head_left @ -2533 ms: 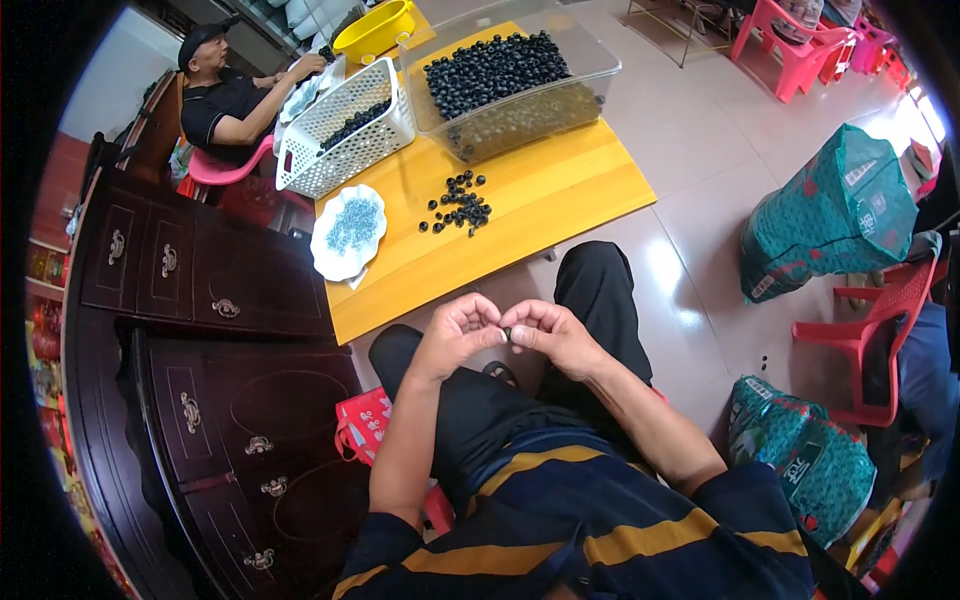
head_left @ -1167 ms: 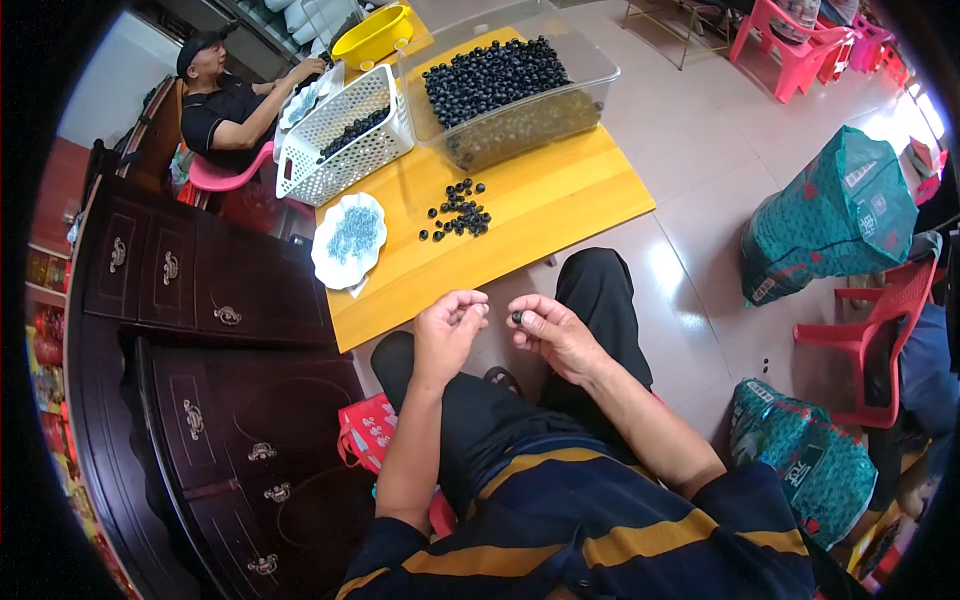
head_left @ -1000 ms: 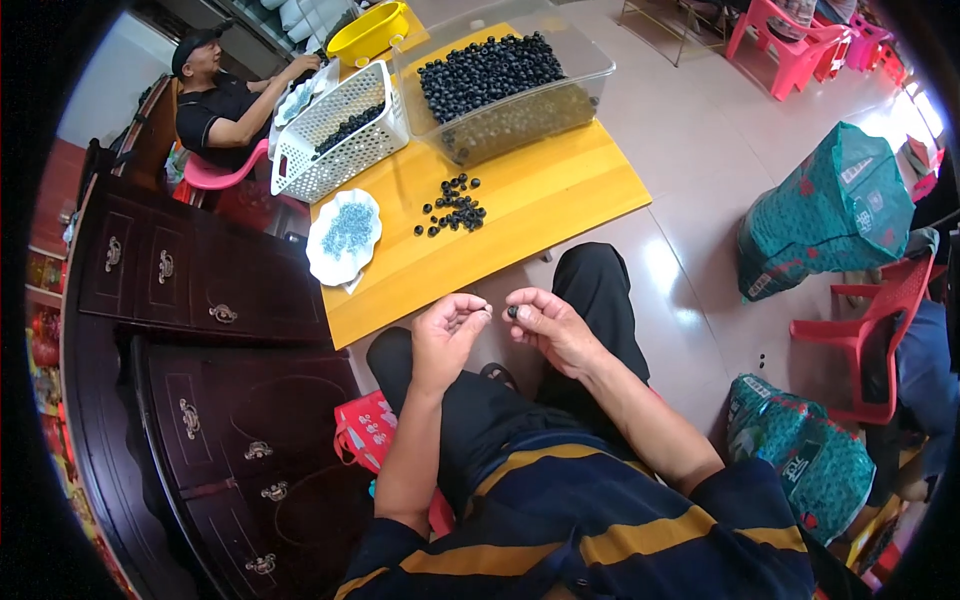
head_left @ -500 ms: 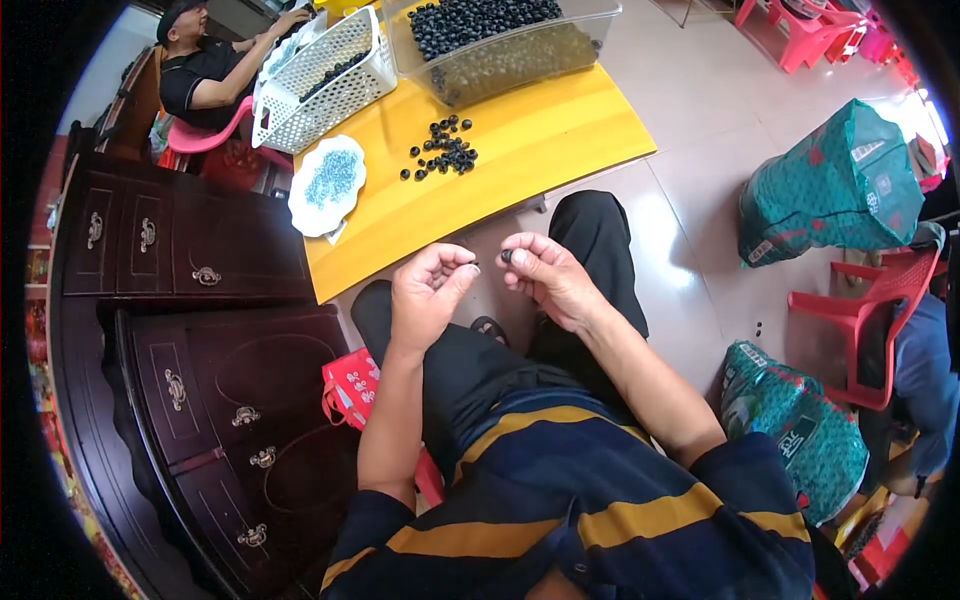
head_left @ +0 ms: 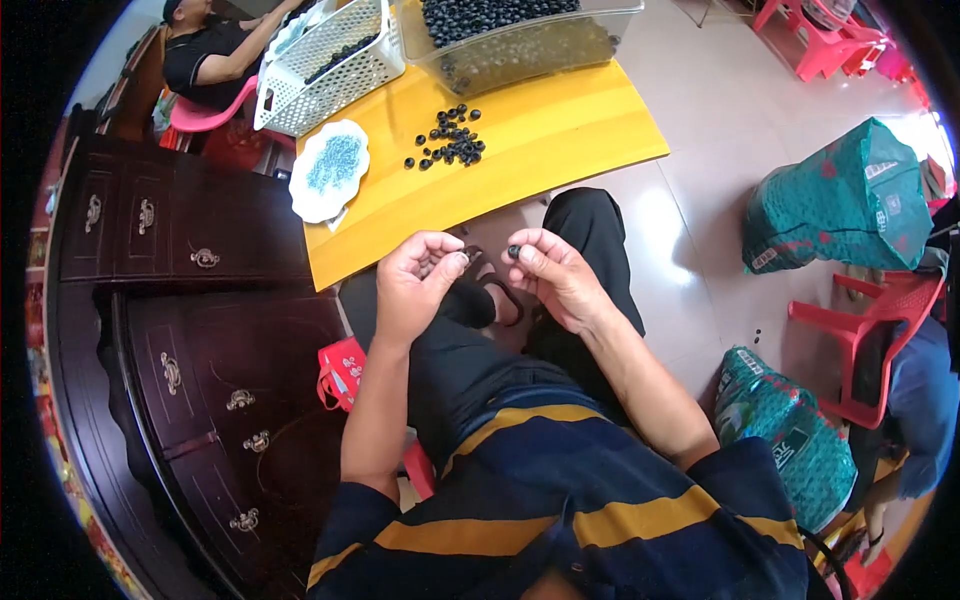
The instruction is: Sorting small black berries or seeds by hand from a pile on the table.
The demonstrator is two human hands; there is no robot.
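Observation:
Above my lap, just off the table's near edge, my two hands are raised a short way apart. My right hand (head_left: pixel 563 283) pinches a small round black piece (head_left: pixel 514 252) between thumb and index finger. Thumb and index of my left hand (head_left: pixel 412 285) are pressed together; whatever they hold is too small to name. Beyond them, a loose group of similar black pieces (head_left: pixel 458 150) lies on the yellow table (head_left: pixel 560 150). To its left stands a white scalloped dish (head_left: pixel 308 207) holding many tiny light-blue, clear-looking bits (head_left: pixel 336 163).
A clear plastic tub (head_left: pixel 520 70) full of black pieces and a white perforated basket (head_left: pixel 345 88) stand at the table's back. Dark wooden drawers (head_left: pixel 230 330) flank my left. Green sacks (head_left: pixel 815 215) and a red chair (head_left: pixel 850 330) are at right. Another person (head_left: pixel 215 60) sits far left.
My view has shifted slightly. Both hands keep their pinches, with the left a little further left and its fingertips raised. More of my sandalled foot shows between the hands.

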